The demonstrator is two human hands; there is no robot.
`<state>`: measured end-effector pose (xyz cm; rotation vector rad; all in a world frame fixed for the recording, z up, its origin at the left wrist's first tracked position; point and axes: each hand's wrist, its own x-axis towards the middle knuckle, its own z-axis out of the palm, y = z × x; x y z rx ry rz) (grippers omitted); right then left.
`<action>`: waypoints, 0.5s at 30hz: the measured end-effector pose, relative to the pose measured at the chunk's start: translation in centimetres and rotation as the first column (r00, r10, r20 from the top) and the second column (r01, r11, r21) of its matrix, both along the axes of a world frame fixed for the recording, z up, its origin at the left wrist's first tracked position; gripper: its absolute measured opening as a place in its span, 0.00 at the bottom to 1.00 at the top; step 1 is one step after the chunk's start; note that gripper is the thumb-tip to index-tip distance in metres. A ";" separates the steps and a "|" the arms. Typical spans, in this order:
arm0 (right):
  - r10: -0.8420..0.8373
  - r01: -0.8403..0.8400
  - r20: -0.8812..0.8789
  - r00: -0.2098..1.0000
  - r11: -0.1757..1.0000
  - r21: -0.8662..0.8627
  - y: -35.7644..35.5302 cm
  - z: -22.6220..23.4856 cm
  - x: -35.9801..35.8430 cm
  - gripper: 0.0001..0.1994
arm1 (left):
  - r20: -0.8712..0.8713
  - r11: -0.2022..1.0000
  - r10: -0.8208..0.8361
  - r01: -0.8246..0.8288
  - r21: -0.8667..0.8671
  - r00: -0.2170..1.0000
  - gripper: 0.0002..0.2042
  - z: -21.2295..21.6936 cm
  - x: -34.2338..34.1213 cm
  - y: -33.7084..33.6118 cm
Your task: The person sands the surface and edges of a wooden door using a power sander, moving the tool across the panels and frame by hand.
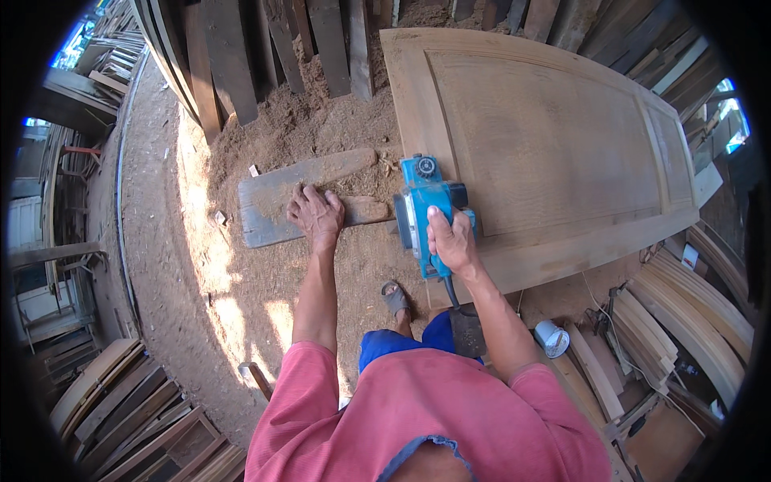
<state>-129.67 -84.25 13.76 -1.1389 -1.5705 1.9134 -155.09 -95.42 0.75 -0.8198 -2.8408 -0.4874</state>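
Observation:
My right hand (454, 241) is wrapped round the rear handle of a blue electric planer (419, 210), thumb on top. The planer sits at the near left corner of a large wooden panelled door (546, 136), which lies flat with fine dust over it. A black cord (450, 291) hangs from the tool's back end. To the left, my left hand (316, 215) rests with bent, slightly parted fingers on a dusty grey board (261, 210) with a notch in its right end. Wood shavings (360, 178) lie in that notch. The planer's underside is hidden.
Upright planks (233, 56) lean along the far side above heaped sawdust (321, 116). Curved timber pieces (683, 297) and a white bucket (552, 338) are at the right. Stacked boards (136, 402) fill the lower left. A sandalled foot (394, 296) stands below the planer.

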 end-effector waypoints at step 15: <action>-0.065 0.057 0.078 0.995 0.994 0.098 22.6 -3.2 -20.8 0.28 | 0.063 1.000 0.010 -0.010 -0.007 0.998 0.24 0.8 -0.3 0.4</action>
